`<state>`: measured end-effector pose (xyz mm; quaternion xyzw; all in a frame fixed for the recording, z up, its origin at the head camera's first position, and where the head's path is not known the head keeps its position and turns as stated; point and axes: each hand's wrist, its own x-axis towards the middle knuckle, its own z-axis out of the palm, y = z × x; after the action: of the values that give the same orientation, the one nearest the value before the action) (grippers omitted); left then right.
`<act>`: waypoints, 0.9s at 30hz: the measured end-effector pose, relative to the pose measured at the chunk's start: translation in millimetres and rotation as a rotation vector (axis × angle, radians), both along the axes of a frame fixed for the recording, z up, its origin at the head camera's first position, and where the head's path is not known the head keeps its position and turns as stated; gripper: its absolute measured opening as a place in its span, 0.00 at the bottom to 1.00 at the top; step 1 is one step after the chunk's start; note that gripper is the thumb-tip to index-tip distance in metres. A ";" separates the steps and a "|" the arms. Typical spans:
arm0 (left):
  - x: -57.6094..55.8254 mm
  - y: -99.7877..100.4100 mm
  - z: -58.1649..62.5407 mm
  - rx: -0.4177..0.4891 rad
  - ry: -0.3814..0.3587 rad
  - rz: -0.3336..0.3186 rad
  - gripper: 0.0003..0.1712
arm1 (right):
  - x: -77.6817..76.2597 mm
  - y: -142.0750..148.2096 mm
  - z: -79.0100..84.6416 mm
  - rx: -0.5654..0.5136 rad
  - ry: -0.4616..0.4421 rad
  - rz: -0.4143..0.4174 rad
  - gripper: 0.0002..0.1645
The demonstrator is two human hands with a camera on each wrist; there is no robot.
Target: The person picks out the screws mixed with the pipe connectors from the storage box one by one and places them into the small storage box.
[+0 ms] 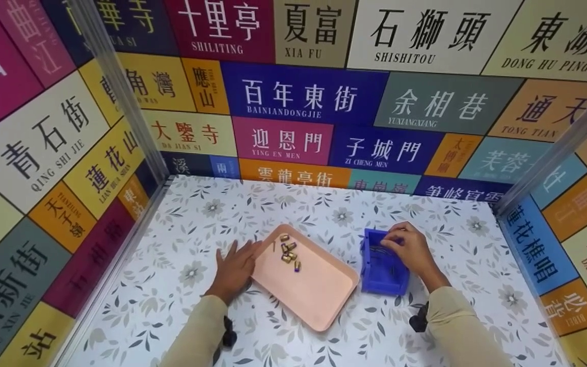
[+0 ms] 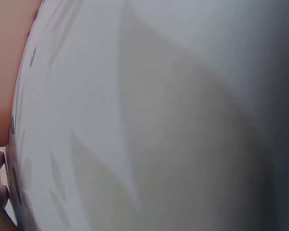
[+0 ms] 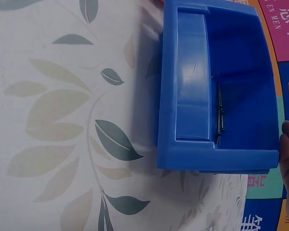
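Note:
My left hand (image 1: 235,270) lies flat with fingers spread at the left edge of a pink tray (image 1: 319,295), its fingertips right at the rim. Inside the tray are several small gold-coloured cylinders (image 1: 289,255) with dark ends, and one thin pin-like piece (image 1: 273,246) beside them. Over the far part of a blue plastic bin (image 1: 382,285), my right hand (image 1: 410,250) has thumb and fingertips brought together; I cannot tell if anything is between them. Dark screws (image 3: 219,115) lie in the bin. In the right wrist view, fingers (image 3: 288,149) show past its wall.
A white tablecloth (image 1: 191,219) with a grey leaf and flower print covers the table. Panels with coloured signs (image 1: 303,92) enclose the back and both sides, with metal posts (image 1: 140,117) at the corners. The tray and bin stand close together.

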<state>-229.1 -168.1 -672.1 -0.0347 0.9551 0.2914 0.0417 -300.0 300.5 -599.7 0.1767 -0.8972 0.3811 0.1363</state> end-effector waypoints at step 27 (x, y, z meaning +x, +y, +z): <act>-0.6 3.4 2.6 0.030 -0.042 0.024 0.27 | -2.0 -90.9 3.0 -0.150 0.034 0.149 0.03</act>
<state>-229.6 -164.7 -669.5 -0.0518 0.9490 0.3055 0.0590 -302.0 209.7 -596.7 0.2388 -0.8481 0.4531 0.1354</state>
